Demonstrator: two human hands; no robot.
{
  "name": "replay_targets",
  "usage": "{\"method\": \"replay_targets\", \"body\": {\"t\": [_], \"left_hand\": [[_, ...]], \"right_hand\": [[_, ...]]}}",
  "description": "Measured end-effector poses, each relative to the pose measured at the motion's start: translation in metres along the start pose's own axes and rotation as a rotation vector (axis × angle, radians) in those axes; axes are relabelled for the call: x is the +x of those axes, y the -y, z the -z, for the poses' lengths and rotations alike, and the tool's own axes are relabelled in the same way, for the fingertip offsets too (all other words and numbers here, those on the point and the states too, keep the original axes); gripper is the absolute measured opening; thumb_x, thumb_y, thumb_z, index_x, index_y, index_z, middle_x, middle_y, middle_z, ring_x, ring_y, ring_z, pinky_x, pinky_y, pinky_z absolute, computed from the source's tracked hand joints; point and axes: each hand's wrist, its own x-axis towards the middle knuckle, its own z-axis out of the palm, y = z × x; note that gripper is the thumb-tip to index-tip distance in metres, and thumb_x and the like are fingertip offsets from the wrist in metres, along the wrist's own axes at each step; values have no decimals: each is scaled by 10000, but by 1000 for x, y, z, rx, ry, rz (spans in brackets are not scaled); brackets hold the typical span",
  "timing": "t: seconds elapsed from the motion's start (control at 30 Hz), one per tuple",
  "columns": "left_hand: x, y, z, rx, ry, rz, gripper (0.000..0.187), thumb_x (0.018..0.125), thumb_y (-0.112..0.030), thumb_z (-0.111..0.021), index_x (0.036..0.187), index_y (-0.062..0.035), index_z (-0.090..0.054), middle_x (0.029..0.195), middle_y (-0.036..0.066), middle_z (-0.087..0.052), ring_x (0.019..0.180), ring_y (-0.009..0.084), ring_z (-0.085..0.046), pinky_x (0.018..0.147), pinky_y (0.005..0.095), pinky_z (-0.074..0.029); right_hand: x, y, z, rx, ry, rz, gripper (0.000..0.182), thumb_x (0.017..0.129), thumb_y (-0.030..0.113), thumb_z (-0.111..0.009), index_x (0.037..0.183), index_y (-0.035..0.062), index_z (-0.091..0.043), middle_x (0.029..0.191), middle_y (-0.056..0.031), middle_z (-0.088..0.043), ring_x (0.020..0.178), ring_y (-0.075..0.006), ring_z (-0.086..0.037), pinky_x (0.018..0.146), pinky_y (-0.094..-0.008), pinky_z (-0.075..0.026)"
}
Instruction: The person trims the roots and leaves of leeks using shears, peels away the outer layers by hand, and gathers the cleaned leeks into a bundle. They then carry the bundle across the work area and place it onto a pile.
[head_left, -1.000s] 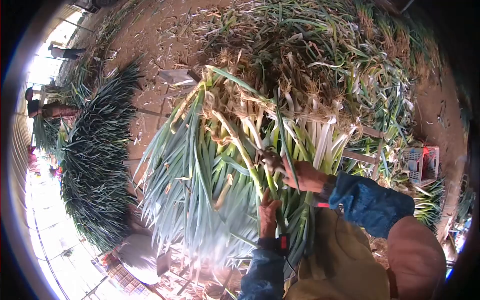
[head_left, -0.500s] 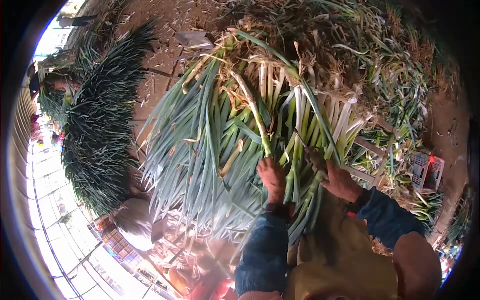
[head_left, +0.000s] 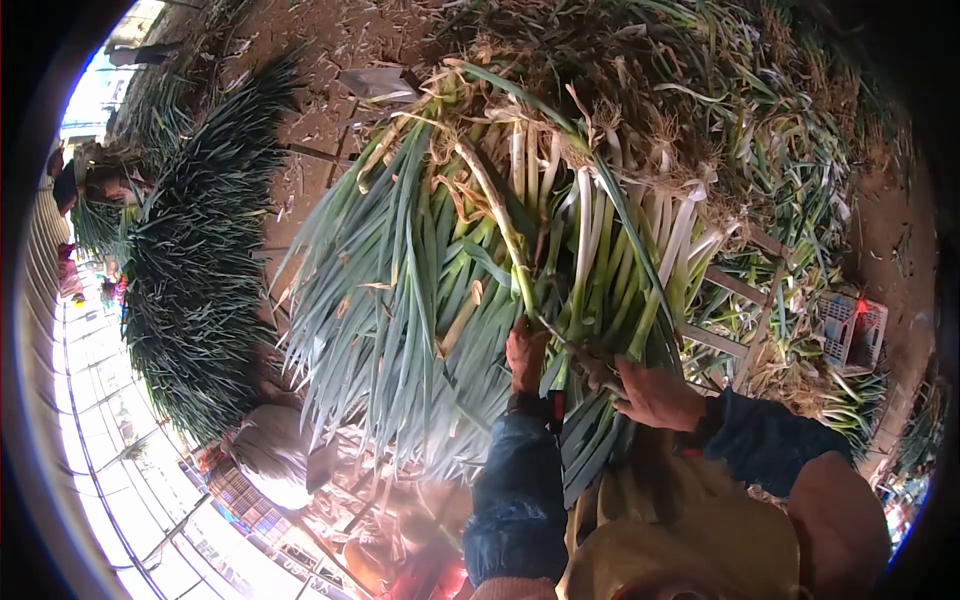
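A big bundle of leeks (head_left: pixel 470 270) lies in front of me, white stalks and roots at the far end, green leaves fanning toward me and to the left. My left hand (head_left: pixel 525 355) grips one leek stalk (head_left: pixel 497 225) that lies on top of the bundle. My right hand (head_left: pixel 650 393) is closed on a thin knife (head_left: pixel 572 347) whose blade points left, its tip just beside my left hand among the leaves. Both arms wear blue sleeves.
A dark green stack of leek leaves (head_left: pixel 190 270) lies to the left. Loose leeks and trimmings (head_left: pixel 780 150) cover the ground at the back right. A white plastic crate (head_left: pixel 852 330) stands at the right. People (head_left: pixel 85 185) are at the far left.
My right hand has drawn down and left, bringing the knife toward my left hand. My left hand stays on the top leek stalk. The view shifted slightly.
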Motion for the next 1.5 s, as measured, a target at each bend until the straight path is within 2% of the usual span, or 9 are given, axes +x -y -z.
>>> {"method": "replay_targets", "body": {"t": [0.07, 0.33, 0.67, 0.8, 1.03, 1.23, 1.3, 1.37, 1.5], "left_hand": [[-13, -20, 12, -145, -3, -78, 438, 607, -208, -659, 1019, -91, -567, 852, 127, -631, 807, 310, -599, 691, 388, -443], [-25, -13, -9, 104, -20, 85, 699, 623, -169, -606, 1285, -176, -384, 930, 148, -623, 841, 337, -591, 693, 408, -456], [-39, -22, -7, -111, 14, 65, 633, 610, -126, -569, 1225, -161, -422, 867, 133, -616, 802, 311, -598, 659, 394, -448], [-41, -25, -4, -79, 7, 93, 629, 602, -125, -571, 1214, -177, -436, 871, 122, -619, 813, 300, -601, 669, 389, -447], [-45, -21, -12, -30, -7, 137, 693, 599, -142, -588, 1263, -210, -404, 946, 118, -621, 876, 300, -594, 722, 390, -450], [-45, -23, -10, -12, -4, 108, 644, 604, -153, -579, 1228, -168, -423, 867, 138, -609, 805, 319, -586, 674, 406, -443], [-50, -20, -12, -53, -36, 56, 626, 605, -151, -575, 1214, -156, -431, 838, 138, -606, 780, 321, -585, 663, 410, -441], [-28, 47, -37, -269, 86, 24, 633, 610, -146, -572, 1226, -163, -429, 833, 132, -610, 769, 318, -589, 663, 407, -444], [-41, 33, -38, -161, 67, 40, 670, 610, -145, -574, 1259, -182, -411, 856, 125, -616, 787, 305, -596, 671, 395, -454]], "right_hand": [[24, 27, 39, 108, 200, -107, 614, 725, 226, -652, 1135, -73, -306, 723, -246, -543, 609, -416, -552, 540, -465, -447], [34, 19, 40, 111, 202, -193, 683, 731, 255, -637, 1184, -113, -282, 800, -283, -526, 654, -412, -558, 559, -454, -452], [24, 5, 26, -172, 9, 3, 730, 757, 319, -603, 1229, -124, -265, 844, -266, -504, 657, -372, -560, 558, -415, -457], [20, 15, 31, -112, 120, -108, 706, 753, 303, -612, 1220, -112, -281, 827, -274, -507, 645, -390, -557, 551, -445, -456], [118, -19, 18, -154, -145, -53, 626, 736, 272, -622, 1163, -85, -336, 713, -209, -545, 586, -351, -574, 505, -424, -470], [182, -17, 41, -94, -57, -129, 599, 713, 206, -609, 1143, -111, -338, 687, -208, -554, 588, -342, -579, 513, -411, -478], [198, -26, 33, -143, -162, -31, 609, 713, 192, -585, 1159, -142, -339, 690, -216, -569, 594, -341, -583, 518, -400, -483], [212, -34, 28, -186, -215, 16, 617, 716, 190, -574, 1171, -152, -336, 692, -214, -575, 592, -344, -586, 517, -393, -485], [242, -54, 4, -193, -227, -266, 632, 735, 216, -571, 1178, -161, -323, 695, -220, -571, 604, -337, -584, 512, -395, -481]]}}
